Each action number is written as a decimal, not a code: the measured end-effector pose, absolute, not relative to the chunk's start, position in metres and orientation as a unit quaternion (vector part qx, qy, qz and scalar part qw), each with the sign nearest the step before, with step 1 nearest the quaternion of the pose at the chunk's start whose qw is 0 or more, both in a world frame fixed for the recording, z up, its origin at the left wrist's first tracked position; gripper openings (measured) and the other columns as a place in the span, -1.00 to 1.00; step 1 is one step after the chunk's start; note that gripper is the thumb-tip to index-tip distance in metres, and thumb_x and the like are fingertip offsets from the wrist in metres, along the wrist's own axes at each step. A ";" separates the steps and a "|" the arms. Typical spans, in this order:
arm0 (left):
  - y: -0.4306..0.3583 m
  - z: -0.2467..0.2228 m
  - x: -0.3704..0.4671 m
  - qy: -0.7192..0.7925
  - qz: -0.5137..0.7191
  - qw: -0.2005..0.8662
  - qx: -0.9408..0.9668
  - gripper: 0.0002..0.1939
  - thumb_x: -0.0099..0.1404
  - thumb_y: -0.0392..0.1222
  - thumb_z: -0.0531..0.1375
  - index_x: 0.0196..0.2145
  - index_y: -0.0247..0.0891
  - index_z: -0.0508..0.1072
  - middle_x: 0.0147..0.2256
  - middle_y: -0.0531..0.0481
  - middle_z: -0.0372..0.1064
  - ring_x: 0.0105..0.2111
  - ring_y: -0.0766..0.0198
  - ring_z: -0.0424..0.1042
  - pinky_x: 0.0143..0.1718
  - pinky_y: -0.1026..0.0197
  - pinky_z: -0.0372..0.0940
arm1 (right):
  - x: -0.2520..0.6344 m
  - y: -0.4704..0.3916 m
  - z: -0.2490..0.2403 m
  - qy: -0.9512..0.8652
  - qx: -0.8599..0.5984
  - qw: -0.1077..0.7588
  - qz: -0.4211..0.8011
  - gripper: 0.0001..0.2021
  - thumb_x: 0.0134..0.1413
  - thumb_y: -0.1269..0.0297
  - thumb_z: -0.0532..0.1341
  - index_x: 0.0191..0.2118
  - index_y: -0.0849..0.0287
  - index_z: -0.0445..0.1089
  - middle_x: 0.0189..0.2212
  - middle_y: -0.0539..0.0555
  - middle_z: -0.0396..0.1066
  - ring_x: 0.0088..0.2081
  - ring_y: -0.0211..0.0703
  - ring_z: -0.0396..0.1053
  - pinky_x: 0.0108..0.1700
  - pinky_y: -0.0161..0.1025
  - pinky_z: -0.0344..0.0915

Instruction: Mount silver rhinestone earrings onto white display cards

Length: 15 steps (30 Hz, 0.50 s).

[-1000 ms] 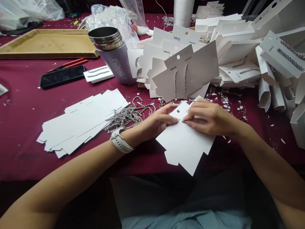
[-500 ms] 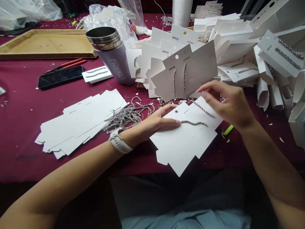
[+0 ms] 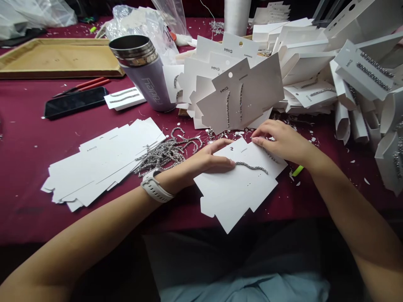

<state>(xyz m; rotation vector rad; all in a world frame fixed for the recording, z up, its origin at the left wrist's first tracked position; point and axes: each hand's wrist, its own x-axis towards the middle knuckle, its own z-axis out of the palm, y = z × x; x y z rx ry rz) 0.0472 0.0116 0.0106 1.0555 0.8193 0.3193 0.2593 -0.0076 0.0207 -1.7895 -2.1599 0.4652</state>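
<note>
My left hand (image 3: 209, 161) grips the left edge of a white earring card (image 3: 233, 193), its thumb on top beside the end of a wavy silver chain (image 3: 252, 167). My right hand (image 3: 280, 140) is at the card's upper right edge, thumb and forefinger pinched at the upper end of a second silver chain (image 3: 269, 154); the fingers partly cover that chain. A tangled pile of silver chains (image 3: 162, 155) lies left of my left hand. Further left is a stack of flat white cards (image 3: 103, 161).
Behind the hands stand cards with chains (image 3: 258, 90). A purple tumbler (image 3: 146, 77), black phone (image 3: 75, 102), red-handled tool (image 3: 91, 84) and wooden tray (image 3: 63, 58) are at the left. Folded white cards (image 3: 315, 63) crowd the back right. A green piece (image 3: 297, 170) lies by my right wrist.
My right hand has moved left and down onto the card's upper edge, over the second chain. The whole view has shifted slightly; my left hand still holds the card.
</note>
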 end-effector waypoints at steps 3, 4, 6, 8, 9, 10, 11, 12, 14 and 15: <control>0.009 0.013 0.048 0.373 0.149 0.775 0.488 -0.55 -0.01 -0.31 0.26 -0.14 -0.15 0.25 -0.35 0.12 0.34 -0.46 0.38 0.40 -0.44 0.33 0.31 | 0.259 -0.008 0.025 -0.757 -0.611 0.186 0.140 -0.88 0.02 0.28 0.13 -0.41 0.13 0.40 -0.29 0.07 0.38 -0.19 -0.09 0.29 -0.17 -0.11 0.23; 0.008 0.014 0.048 0.375 0.150 0.774 0.488 -0.56 0.00 -0.32 0.25 -0.14 -0.14 0.25 -0.35 0.12 0.34 -0.46 0.39 0.40 -0.44 0.33 0.31 | 0.259 -0.008 0.027 -0.759 -0.604 0.208 0.126 -0.91 0.01 0.30 0.15 -0.42 0.13 0.39 -0.30 0.07 0.38 -0.19 -0.10 0.29 -0.18 -0.12 0.24; 0.006 0.017 0.049 0.384 0.158 0.767 0.489 -0.59 0.02 -0.33 0.23 -0.15 -0.13 0.26 -0.34 0.13 0.33 -0.46 0.39 0.40 -0.44 0.34 0.31 | 0.258 -0.011 0.032 -0.768 -0.579 0.258 0.096 -0.94 0.00 0.30 0.17 -0.41 0.12 0.38 -0.29 0.06 0.38 -0.19 -0.11 0.29 -0.19 -0.15 0.24; 0.004 0.019 0.049 0.392 0.169 0.759 0.493 -0.61 0.03 -0.35 0.21 -0.17 -0.13 0.27 -0.33 0.14 0.34 -0.45 0.41 0.39 -0.43 0.36 0.30 | 0.257 -0.015 0.036 -0.789 -0.536 0.289 0.086 -0.93 0.03 0.28 0.16 -0.39 0.13 0.36 -0.31 0.05 0.39 -0.23 -0.16 0.29 -0.22 -0.18 0.24; 0.004 0.019 0.050 0.394 0.172 0.755 0.495 -0.62 0.03 -0.35 0.21 -0.17 -0.12 0.27 -0.32 0.15 0.34 -0.45 0.42 0.39 -0.43 0.36 0.30 | 0.257 -0.016 0.037 -0.804 -0.511 0.290 0.092 -0.92 0.03 0.27 0.16 -0.39 0.13 0.36 -0.34 0.04 0.40 -0.25 -0.18 0.29 -0.24 -0.19 0.24; 0.004 0.019 0.050 0.395 0.174 0.753 0.497 -0.63 0.03 -0.35 0.21 -0.18 -0.12 0.27 -0.32 0.15 0.34 -0.46 0.43 0.38 -0.42 0.37 0.29 | 0.256 -0.018 0.038 -0.820 -0.488 0.283 0.101 -0.92 0.04 0.26 0.16 -0.40 0.13 0.35 -0.37 0.03 0.41 -0.27 -0.19 0.28 -0.26 -0.21 0.24; 0.004 0.019 0.050 0.396 0.176 0.751 0.499 -0.63 0.03 -0.35 0.20 -0.19 -0.12 0.28 -0.32 0.15 0.34 -0.46 0.44 0.37 -0.42 0.38 0.28 | 0.256 -0.019 0.038 -0.834 -0.467 0.274 0.112 -0.92 0.03 0.27 0.17 -0.41 0.14 0.35 -0.40 0.02 0.41 -0.29 -0.20 0.27 -0.27 -0.22 0.24; 0.004 0.019 0.050 0.397 0.177 0.750 0.499 -0.64 0.03 -0.35 0.20 -0.19 -0.13 0.28 -0.33 0.16 0.34 -0.47 0.45 0.36 -0.42 0.38 0.28 | 0.256 -0.020 0.037 -0.845 -0.450 0.263 0.122 -0.94 0.01 0.29 0.18 -0.42 0.14 0.34 -0.43 0.01 0.41 -0.29 -0.20 0.26 -0.28 -0.24 0.24; 0.004 0.019 0.050 0.399 0.180 0.748 0.500 -0.64 0.02 -0.35 0.20 -0.19 -0.13 0.28 -0.35 0.17 0.33 -0.49 0.48 0.34 -0.44 0.40 0.26 | 0.255 -0.020 0.034 -0.858 -0.430 0.244 0.139 -0.96 -0.02 0.35 0.19 -0.44 0.15 0.33 -0.45 0.00 0.40 -0.28 -0.20 0.24 -0.26 -0.25 0.23; 0.004 0.019 0.051 0.400 0.182 0.746 0.501 -0.64 0.02 -0.35 0.20 -0.20 -0.14 0.29 -0.37 0.17 0.32 -0.50 0.49 0.34 -0.44 0.42 0.25 | 0.255 -0.020 0.033 -0.861 -0.426 0.236 0.148 -0.96 -0.02 0.37 0.19 -0.45 0.15 0.32 -0.45 0.00 0.41 -0.28 -0.20 0.23 -0.25 -0.25 0.23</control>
